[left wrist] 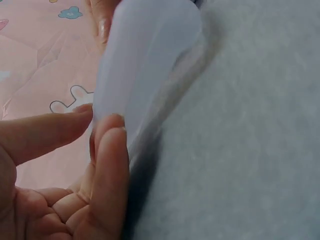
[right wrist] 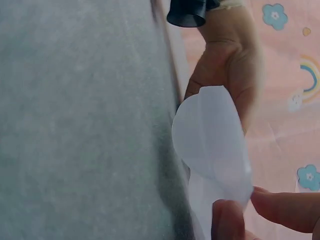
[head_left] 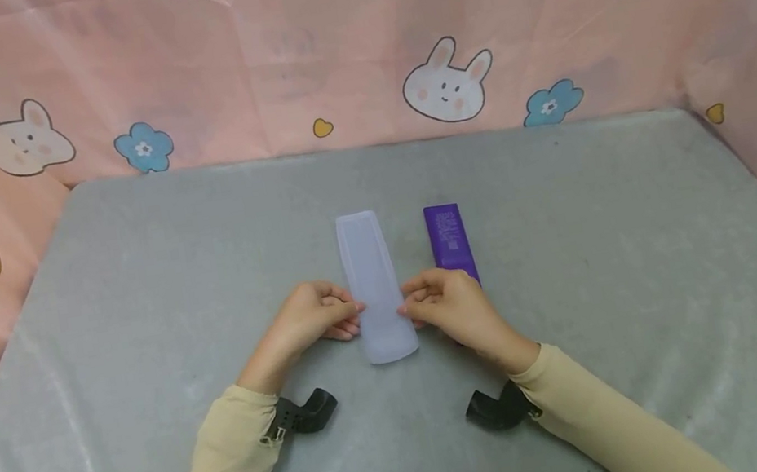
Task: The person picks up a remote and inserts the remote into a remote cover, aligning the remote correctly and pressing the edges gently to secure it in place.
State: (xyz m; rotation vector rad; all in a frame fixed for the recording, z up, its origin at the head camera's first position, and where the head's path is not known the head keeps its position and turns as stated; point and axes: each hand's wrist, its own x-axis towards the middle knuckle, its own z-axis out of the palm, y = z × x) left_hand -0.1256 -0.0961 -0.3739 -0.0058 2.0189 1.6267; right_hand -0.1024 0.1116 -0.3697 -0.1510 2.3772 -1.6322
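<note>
A long, translucent whitish plastic case (head_left: 375,286), with a raised rim along its far part, is held lengthwise between both hands. My left hand (head_left: 305,314) pinches its left edge, thumb on the upper face and fingers beneath. At the right edge, my right hand (head_left: 455,308) pinches it the same way. In the left wrist view the case (left wrist: 135,60) stands a little off the cloth. From the right wrist the near end of the case (right wrist: 212,135) looks curved and hollow. Partly behind the right hand lies a flat purple pack (head_left: 449,237) with small pale print.
A grey cloth (head_left: 611,249) covers the table. Pink curtain (head_left: 248,67) with rabbits, flowers and hearts closes off the back and sides. Black wrist-worn devices (head_left: 313,411) sit at both sleeve cuffs.
</note>
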